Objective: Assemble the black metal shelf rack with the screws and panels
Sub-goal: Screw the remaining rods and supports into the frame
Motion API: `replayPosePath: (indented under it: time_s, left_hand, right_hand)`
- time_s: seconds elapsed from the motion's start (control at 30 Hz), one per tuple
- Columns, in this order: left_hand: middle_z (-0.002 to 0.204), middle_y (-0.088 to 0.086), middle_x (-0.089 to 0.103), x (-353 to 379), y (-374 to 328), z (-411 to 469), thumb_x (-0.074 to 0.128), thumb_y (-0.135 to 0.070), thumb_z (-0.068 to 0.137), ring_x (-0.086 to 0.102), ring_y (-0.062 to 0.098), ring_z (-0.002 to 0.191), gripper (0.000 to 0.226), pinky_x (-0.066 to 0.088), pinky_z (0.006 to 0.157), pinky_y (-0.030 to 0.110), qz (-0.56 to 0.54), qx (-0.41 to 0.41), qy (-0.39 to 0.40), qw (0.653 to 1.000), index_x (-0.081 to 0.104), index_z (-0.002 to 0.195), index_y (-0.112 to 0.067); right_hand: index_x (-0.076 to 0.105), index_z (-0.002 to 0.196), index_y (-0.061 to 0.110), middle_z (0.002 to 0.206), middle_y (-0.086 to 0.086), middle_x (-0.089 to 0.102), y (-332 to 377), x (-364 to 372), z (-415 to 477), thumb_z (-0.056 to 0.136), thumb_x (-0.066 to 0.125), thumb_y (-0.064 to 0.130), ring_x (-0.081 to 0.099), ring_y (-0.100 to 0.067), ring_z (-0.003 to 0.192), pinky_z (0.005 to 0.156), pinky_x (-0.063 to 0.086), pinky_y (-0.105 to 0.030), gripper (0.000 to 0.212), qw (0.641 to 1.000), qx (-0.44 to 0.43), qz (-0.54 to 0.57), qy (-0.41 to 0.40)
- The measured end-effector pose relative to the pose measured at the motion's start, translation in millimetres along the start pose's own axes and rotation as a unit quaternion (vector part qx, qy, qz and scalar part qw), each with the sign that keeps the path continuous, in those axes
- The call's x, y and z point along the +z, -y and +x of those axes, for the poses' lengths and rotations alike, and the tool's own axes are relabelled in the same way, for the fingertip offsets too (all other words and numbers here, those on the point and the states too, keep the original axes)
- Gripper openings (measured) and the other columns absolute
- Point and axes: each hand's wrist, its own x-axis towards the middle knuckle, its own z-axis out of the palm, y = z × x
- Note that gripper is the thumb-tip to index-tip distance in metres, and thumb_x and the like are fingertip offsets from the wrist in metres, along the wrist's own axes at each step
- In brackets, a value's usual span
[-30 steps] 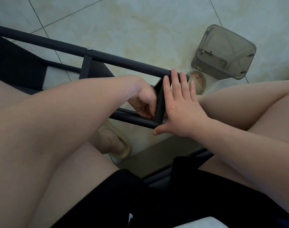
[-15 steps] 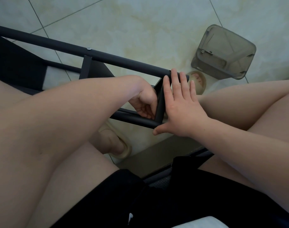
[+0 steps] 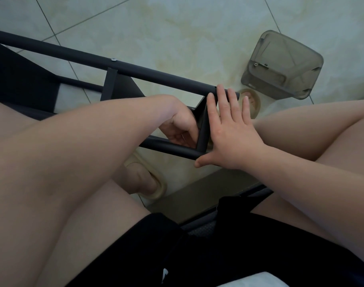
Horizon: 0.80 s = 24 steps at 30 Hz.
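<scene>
Head view, mid-frame: right hand (image 3: 232, 137) lies flat, fingers straight, bracing the end panel (image 3: 202, 129) of the black shelf rack (image 3: 156, 75); left hand (image 3: 181, 129) curls behind it, contents unclear. Likely fastening this joint; next, tighten it, holding the panel square.

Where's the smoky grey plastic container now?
Head view, upper right: the smoky grey plastic container lies on the tiled floor, just beyond the beige slipper and the right hand.

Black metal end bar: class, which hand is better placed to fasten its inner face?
Probably left: left hand curls inside the frame at the black metal end bar; right hand lies flat outside, bracing it.
</scene>
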Motion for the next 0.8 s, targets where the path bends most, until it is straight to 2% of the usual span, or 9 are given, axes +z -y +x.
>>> replayPosePath:
  time_s: [0.07,0.2,0.33,0.57,0.7,0.8]
  left_hand:
    - [0.078,0.001,0.070,-0.6,0.2,0.5,0.064,-0.008,0.093,0.066,0.009,0.067,0.010,0.053,0.065,0.021,0.005,-0.008,-0.013,1.000,0.069,0.100,-0.011]
    - [0.087,0.007,0.069,0.3,-1.8,3.9,0.064,-0.004,0.091,0.065,0.015,0.078,0.024,0.053,0.077,0.025,-0.002,-0.011,-0.022,1.000,0.067,0.114,-0.003]
    - [0.091,0.010,0.066,2.1,-3.2,2.3,0.061,0.000,0.092,0.062,0.017,0.082,0.024,0.052,0.083,0.027,-0.004,-0.005,-0.023,1.000,0.066,0.115,-0.001]
    - [0.089,0.010,0.065,3.5,-1.9,3.0,0.058,0.003,0.092,0.063,0.017,0.078,0.025,0.052,0.079,0.026,-0.010,0.005,-0.019,1.000,0.063,0.116,0.000]
    - [0.098,0.014,0.065,2.8,-0.9,5.3,0.058,0.005,0.091,0.064,0.018,0.079,0.030,0.054,0.081,0.028,-0.011,0.014,-0.015,1.000,0.063,0.120,0.003]
    - [0.097,0.014,0.067,2.2,-0.4,5.2,0.059,0.008,0.090,0.067,0.018,0.078,0.025,0.057,0.076,0.027,-0.018,0.023,-0.011,1.000,0.066,0.113,0.001]
  right_hand:
    - [-0.025,0.155,0.004,0.161,-0.020,-0.034,1.2,0.6,-1.0,0.057,0.068,0.089,-0.029,-0.040,0.150,0.118,-0.019,-0.056,0.160,1.000,-0.002,0.002,0.001]
    - [-0.025,0.155,0.004,0.161,-0.021,-0.034,3.1,2.4,-2.8,0.057,0.068,0.089,-0.029,-0.041,0.150,0.119,-0.017,-0.057,0.160,1.000,-0.004,-0.001,0.001]
    - [-0.026,0.155,0.005,0.161,-0.020,-0.034,2.3,2.2,-2.3,0.056,0.067,0.090,-0.029,-0.040,0.150,0.119,-0.017,-0.057,0.160,1.000,-0.003,0.002,0.000]
    - [-0.027,0.155,0.005,0.161,-0.020,-0.035,2.1,2.6,-2.7,0.057,0.066,0.091,-0.031,-0.040,0.150,0.118,-0.019,-0.056,0.160,1.000,-0.004,0.002,0.000]
    - [-0.026,0.155,0.005,0.161,-0.020,-0.035,1.9,2.1,-2.9,0.057,0.067,0.090,-0.031,-0.040,0.149,0.118,-0.020,-0.055,0.159,1.000,-0.004,0.004,0.002]
    - [-0.026,0.155,0.005,0.161,-0.020,-0.035,2.3,2.3,-3.1,0.057,0.067,0.090,-0.031,-0.039,0.150,0.118,-0.020,-0.055,0.159,1.000,-0.003,0.005,0.003]
